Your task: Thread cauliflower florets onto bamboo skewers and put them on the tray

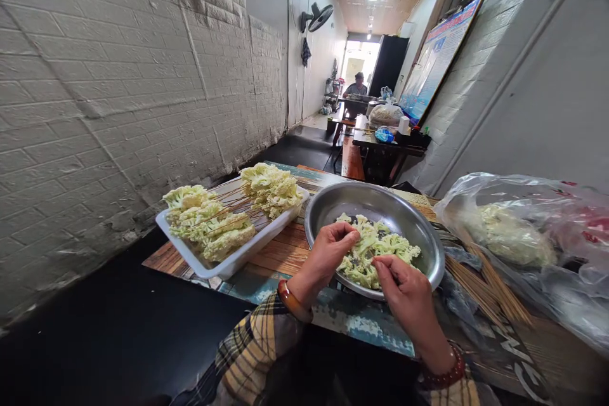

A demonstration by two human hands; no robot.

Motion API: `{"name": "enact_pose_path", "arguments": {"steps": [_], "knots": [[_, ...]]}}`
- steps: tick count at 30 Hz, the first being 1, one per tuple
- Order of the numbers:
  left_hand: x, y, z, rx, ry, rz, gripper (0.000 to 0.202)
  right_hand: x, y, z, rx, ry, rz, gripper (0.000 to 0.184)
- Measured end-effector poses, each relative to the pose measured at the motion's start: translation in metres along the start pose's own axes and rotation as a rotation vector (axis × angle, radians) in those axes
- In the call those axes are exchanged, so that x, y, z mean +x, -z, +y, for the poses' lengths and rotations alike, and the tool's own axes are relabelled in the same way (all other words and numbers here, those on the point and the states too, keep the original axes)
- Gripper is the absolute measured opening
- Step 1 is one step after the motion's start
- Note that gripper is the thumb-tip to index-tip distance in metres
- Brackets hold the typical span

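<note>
Both of my hands are over a steel bowl [431, 247] of cauliflower florets [392, 246]. My left hand [328, 254] is closed in a pinch at the bowl's left side, its fingertips in front of the florets. Lower and to the right, my right hand [406, 285] pinches thumb against fingers over the near rim. Whatever lies between the fingertips of either hand is too small or hidden to make out. Left of the bowl, a white plastic tray [259, 245] bears skewered cauliflower [209, 222], in two bunches with the thin sticks crossing the middle.
Bamboo skewers [495, 285] lie right of the bowl, beside a clear plastic bag [518, 228] with more cauliflower inside. A brick-patterned wall [143, 76] runs along the left. Farther back are another table [390, 143] with bags and a seated person [356, 85].
</note>
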State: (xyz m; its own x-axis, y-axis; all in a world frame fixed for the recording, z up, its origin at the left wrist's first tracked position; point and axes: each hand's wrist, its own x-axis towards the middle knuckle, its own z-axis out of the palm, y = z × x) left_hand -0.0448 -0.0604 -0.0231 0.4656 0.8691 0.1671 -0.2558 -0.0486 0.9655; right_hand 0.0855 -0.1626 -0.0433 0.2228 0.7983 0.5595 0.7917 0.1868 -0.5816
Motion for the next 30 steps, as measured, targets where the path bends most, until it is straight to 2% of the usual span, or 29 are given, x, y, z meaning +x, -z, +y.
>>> {"name": "enact_pose_path", "arguments": {"steps": [3,8,12,15,21,25,30], "knots": [[-0.001,-0.001,0.0,-0.059,0.03,0.008,0.027,0.001,0.001,-0.001,0.059,-0.032,-0.045,0.033],[-0.004,-0.003,0.0,-0.098,0.087,-0.001,0.04,-0.002,0.0,-0.001,0.082,-0.037,-0.043,0.031],[-0.004,-0.006,0.005,-0.06,0.072,0.068,0.039,-0.006,0.0,0.005,0.082,-0.017,-0.057,0.029],[-0.002,-0.009,0.009,-0.041,0.049,0.055,0.036,-0.01,0.002,0.009,0.073,-0.023,-0.072,0.029],[0.002,-0.018,0.003,0.067,-0.01,-0.024,0.034,-0.011,0.002,0.01,0.057,-0.02,-0.014,0.029],[0.0,-0.021,-0.003,0.122,-0.011,-0.002,0.034,-0.01,0.001,0.009,0.032,0.016,0.043,0.029],[-0.002,-0.02,0.0,0.184,-0.021,-0.004,0.034,-0.007,-0.001,0.007,-0.023,0.094,0.039,0.032]]}}
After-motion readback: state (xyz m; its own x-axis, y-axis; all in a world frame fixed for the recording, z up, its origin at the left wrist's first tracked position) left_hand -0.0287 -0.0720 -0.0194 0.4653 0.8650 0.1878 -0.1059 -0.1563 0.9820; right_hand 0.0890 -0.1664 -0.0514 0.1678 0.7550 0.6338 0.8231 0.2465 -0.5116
